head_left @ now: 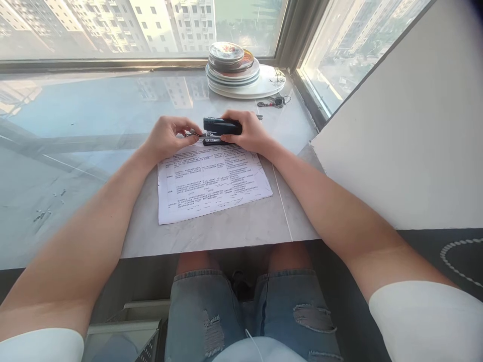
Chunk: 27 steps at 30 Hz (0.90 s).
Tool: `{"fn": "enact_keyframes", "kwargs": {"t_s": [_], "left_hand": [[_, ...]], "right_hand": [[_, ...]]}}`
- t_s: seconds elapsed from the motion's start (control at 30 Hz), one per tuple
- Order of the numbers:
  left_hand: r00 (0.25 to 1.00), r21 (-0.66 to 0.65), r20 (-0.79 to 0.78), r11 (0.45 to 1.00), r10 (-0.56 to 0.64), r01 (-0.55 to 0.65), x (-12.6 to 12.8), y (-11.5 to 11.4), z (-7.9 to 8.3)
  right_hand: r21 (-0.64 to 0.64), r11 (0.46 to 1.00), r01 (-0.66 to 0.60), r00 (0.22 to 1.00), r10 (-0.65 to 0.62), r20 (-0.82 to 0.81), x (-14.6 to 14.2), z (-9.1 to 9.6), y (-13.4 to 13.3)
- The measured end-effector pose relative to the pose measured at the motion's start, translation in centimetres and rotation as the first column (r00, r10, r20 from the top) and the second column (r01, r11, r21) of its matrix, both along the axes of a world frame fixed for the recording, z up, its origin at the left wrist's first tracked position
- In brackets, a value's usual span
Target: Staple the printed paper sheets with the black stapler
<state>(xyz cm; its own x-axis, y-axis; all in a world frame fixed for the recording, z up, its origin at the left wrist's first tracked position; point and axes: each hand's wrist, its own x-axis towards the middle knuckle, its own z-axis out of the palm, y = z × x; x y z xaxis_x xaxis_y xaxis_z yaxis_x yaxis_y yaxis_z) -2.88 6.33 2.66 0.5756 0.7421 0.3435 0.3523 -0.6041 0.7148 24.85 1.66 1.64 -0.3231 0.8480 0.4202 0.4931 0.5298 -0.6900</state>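
My right hand (247,129) is closed around the right end of a black stapler (222,125). The stapler's top arm stands raised from its base, with the metal magazine showing between them. At the stapler's left end my left hand (171,133) pinches a small thin metal piece (193,133) between thumb and fingers; whether it is a strip of staples or part of the magazine I cannot tell. Just in front of the stapler lies a printed sheet of paper (211,186), its far edge partly covered by the hands and stapler.
A stack of plates (232,75) stands by the window corner, with a dark-handled metal item (277,102) in front of it. Small loose bits resembling staples (42,215) lie at the left of the stone counter (226,234). A white wall (407,125) rises on the right.
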Motion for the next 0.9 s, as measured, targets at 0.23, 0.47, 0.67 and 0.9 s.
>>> {"fn": "enact_keyframes", "kwargs": {"t_s": [0.23, 0.47, 0.67, 0.9], "left_hand": [[0.999, 0.02, -0.015, 0.999, 0.05, -0.05, 0.0, -0.1, 0.3], [0.998, -0.003, -0.006, 0.998, 0.063, -0.063, -0.2, -0.2, 0.5], [0.997, -0.034, -0.029, 0.997, 0.068, -0.069, -0.7, -0.1, 0.6], [0.999, -0.02, -0.035, 1.0, 0.019, -0.02, -2.2, -0.1, 1.2]], "right_hand": [[0.005, 1.0, -0.011, 1.0, 0.011, 0.006, 0.2, -0.3, 0.3], [-0.001, 1.0, -0.011, 1.0, 0.011, 0.014, 0.3, -0.5, 0.4], [-0.018, 1.0, -0.002, 1.0, 0.002, 0.007, 0.2, -0.2, 0.2], [-0.042, 0.999, 0.001, 0.999, -0.003, -0.035, 0.3, 0.2, -0.1]]}}
